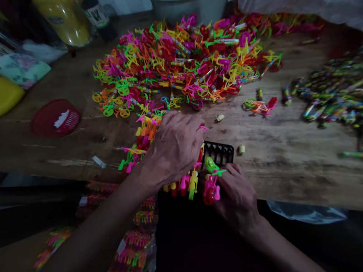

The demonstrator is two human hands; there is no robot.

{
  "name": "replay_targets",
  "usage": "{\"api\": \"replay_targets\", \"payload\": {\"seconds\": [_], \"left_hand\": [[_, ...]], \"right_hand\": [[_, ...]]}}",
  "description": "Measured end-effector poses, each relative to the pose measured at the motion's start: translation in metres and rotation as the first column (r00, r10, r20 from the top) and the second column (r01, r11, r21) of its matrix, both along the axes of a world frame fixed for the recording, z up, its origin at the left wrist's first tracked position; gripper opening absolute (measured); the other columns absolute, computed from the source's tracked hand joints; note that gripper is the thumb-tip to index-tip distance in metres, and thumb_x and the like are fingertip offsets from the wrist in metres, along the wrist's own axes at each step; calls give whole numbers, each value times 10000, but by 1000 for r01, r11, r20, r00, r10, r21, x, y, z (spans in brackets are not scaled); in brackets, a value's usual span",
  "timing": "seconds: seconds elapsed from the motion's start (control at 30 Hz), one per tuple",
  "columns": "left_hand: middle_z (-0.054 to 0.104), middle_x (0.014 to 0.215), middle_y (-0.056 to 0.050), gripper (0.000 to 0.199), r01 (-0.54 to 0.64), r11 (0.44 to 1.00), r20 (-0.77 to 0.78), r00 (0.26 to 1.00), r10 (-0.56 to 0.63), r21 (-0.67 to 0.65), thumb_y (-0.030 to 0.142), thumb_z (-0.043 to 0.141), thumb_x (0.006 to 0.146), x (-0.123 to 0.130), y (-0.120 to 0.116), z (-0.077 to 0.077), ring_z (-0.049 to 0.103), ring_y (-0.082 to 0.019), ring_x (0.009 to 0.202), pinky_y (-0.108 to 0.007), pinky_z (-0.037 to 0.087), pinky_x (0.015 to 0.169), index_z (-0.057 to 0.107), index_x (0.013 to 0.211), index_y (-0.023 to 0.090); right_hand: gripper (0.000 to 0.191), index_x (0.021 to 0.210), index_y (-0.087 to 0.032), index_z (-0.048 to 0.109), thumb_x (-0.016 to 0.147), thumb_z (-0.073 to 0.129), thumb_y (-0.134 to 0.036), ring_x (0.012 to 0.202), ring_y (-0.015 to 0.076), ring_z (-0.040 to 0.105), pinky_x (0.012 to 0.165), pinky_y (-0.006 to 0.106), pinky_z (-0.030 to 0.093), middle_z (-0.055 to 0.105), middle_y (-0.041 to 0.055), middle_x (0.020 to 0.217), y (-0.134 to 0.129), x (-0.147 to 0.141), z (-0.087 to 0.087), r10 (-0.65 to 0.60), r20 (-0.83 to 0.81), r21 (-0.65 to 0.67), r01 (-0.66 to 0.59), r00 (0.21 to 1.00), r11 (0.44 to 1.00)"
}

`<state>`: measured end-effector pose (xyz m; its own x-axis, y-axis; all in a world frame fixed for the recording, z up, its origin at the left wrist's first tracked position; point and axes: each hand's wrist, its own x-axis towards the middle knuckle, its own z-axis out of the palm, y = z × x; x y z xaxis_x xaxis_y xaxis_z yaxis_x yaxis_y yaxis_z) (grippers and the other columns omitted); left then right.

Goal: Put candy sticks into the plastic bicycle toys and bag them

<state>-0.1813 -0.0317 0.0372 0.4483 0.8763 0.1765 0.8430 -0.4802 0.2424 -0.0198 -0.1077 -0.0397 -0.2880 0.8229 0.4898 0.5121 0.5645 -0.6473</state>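
Right hand point(238, 192): one, fingers closed on a pink, red and green plastic toy point(209, 192), at the table's front edge. Left hand point(178, 149): one, back upward, partly covering a black slotted rack point(219, 151); fingertips hidden, grip cannot be told. Row of coloured toys point(184, 185): just below the left hand. Cream pieces point(241, 149): two, loose near the rack, on a wooden table point(284, 161). Large multicoloured heap point(176, 65): beyond both hands. Pile of small tubes point(344, 91): far right. Pale tub point(190, 5): behind the heap.

There are two hands point(180, 146), one black rack point(228, 149), one tub point(186, 5).
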Motion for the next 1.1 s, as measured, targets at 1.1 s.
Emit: {"api": "replay_targets", "payload": {"seconds": [1.1], "left_hand": [[164, 1543, -96, 758, -146, 981, -255, 951, 175, 127, 259, 455, 783, 24, -40, -10, 136, -317, 1424, -601, 129, 1124, 179, 1484, 181]], "right_hand": [[134, 843, -204, 550, 876, 452, -119, 767, 144, 592, 683, 237, 467, 634, 37, 838, 34, 43, 20, 178, -12, -104, -178, 984, 979]]}}
